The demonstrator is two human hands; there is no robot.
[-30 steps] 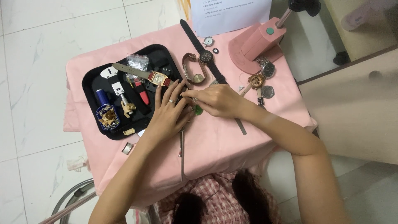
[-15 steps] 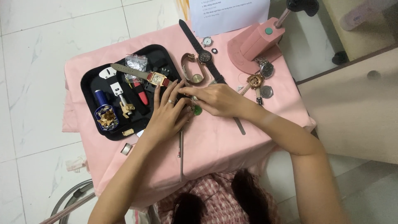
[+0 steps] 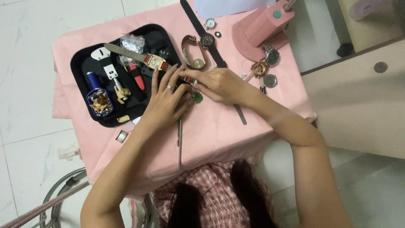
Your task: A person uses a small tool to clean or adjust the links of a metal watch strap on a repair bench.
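In the head view, work is seen under way at a small table (image 3: 219, 131) draped in pink cloth, and by the look of it the job is judged to be in its middle: a small part (image 3: 187, 80), too hidden to be made out, is pinched between the two hands just off the right edge of the black tray (image 3: 80, 63), while a green piece (image 3: 197, 98) lies on the cloth directly below the fingers, touching or nearly touching them. Nothing visible shows the part as finished; several watches, among them a black watch (image 3: 207, 40), a bangle watch (image 3: 193, 52) and a gold-cased watch (image 3: 157, 62) lying across the tray, are left spread about, untouched. The blue tool (image 3: 93, 81) and red tool (image 3: 138, 80) in the tray are likewise not taken up. The left hand (image 3: 168, 99) is laid palm down, fingers stretched forward and pressed onto the part at the tray's rim, a ring being worn on one finger. The right hand (image 3: 221, 84) is brought in from the right, wrist bent, its fingertips closed narrowly on the same part. Tweezers (image 3: 179, 141) lie on the cloth under the left wrist, and a pink stand (image 3: 257, 31) is placed at the far right.
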